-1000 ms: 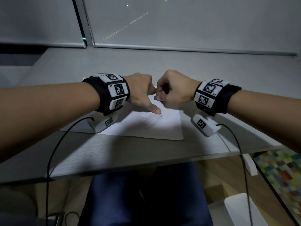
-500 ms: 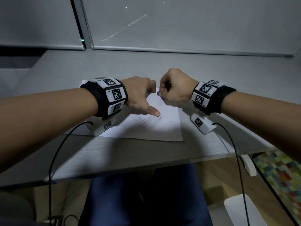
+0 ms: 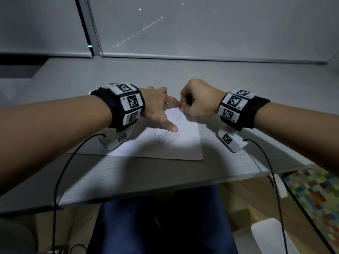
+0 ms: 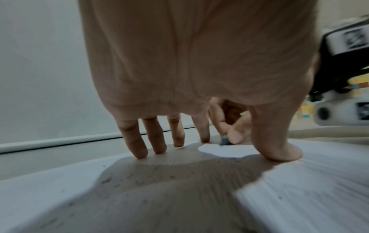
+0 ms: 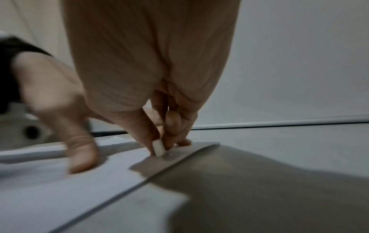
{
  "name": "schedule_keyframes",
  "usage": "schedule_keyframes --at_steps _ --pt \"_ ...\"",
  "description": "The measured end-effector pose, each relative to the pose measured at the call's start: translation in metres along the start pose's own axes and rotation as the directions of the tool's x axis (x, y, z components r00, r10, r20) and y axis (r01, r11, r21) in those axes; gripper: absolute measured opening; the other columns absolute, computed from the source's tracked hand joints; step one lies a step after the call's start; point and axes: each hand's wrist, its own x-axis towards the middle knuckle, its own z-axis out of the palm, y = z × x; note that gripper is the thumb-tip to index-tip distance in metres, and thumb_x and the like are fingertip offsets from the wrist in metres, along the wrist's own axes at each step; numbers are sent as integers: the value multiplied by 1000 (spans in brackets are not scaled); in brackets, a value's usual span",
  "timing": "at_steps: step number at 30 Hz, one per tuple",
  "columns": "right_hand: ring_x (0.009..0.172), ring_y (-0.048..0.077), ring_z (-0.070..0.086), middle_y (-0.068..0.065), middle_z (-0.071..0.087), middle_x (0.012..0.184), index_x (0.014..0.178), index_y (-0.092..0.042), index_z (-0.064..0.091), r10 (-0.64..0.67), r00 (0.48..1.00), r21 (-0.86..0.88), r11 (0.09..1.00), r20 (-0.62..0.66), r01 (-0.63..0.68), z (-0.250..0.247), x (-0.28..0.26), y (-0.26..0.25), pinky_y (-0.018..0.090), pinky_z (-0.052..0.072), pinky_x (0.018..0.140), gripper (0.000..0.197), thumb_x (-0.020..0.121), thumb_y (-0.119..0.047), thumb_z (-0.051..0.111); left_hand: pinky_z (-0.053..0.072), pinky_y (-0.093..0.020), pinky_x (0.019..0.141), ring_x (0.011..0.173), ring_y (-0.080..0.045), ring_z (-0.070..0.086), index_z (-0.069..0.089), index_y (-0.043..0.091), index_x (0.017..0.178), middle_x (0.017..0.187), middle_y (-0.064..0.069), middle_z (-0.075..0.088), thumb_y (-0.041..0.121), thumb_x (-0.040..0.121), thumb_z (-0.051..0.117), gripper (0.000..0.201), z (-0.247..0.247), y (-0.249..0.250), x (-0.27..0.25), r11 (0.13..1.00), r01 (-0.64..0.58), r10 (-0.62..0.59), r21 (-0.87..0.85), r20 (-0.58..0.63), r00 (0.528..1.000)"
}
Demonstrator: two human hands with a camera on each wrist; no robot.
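A white sheet of paper (image 3: 183, 142) with faint pencil marks lies on the grey desk (image 3: 238, 76). My left hand (image 3: 157, 109) presses the paper flat with spread, straight fingers (image 4: 139, 141) and its thumb (image 4: 279, 149). My right hand (image 3: 194, 99) is curled near the sheet's far right corner. It pinches a small white eraser (image 5: 158, 148) between thumb and fingertips and holds it down on the paper (image 5: 69, 181). The same eraser (image 4: 224, 141) shows beside the left index finger in the left wrist view. Small eraser crumbs dot the sheet.
A window with lowered blinds (image 3: 201, 24) runs along the desk's far edge. Black cables (image 3: 60, 171) hang from both wrist cameras over the desk's near edge. Below are my blue trousers (image 3: 156, 217), a white object (image 3: 269, 235) and a coloured mat (image 3: 315, 193) on the floor.
The left index finger has stretched out toward the right hand. The right hand has shifted slightly toward the far corner with the eraser. The left thumb stays pressed on the paper.
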Motion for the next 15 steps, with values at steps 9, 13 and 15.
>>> schedule_keyframes --at_steps 9,13,15 --pt "59 8 61 -4 68 66 78 -11 77 -17 1000 10 1000 -18 17 1 3 6 25 49 64 14 87 -22 77 41 -58 109 136 -34 40 21 64 158 130 2 38 89 73 66 100 -4 6 1 999 20 -21 41 23 1000" --pt "63 11 70 0 76 72 77 -13 73 -90 994 39 995 67 88 6 -13 -7 26 56 62 12 84 -22 69 42 -56 102 136 -35 40 27 64 156 127 3 38 92 69 67 100 -4 4 3 999 20 -21 35 30 999" --pt "59 5 66 0 75 72 78 -13 74 -104 990 47 994 94 100 5 -17 -8 21 54 60 12 85 -21 72 42 -56 102 137 -35 40 26 63 157 124 4 37 94 66 66 103 -3 4 4 999 20 -21 42 29 999"
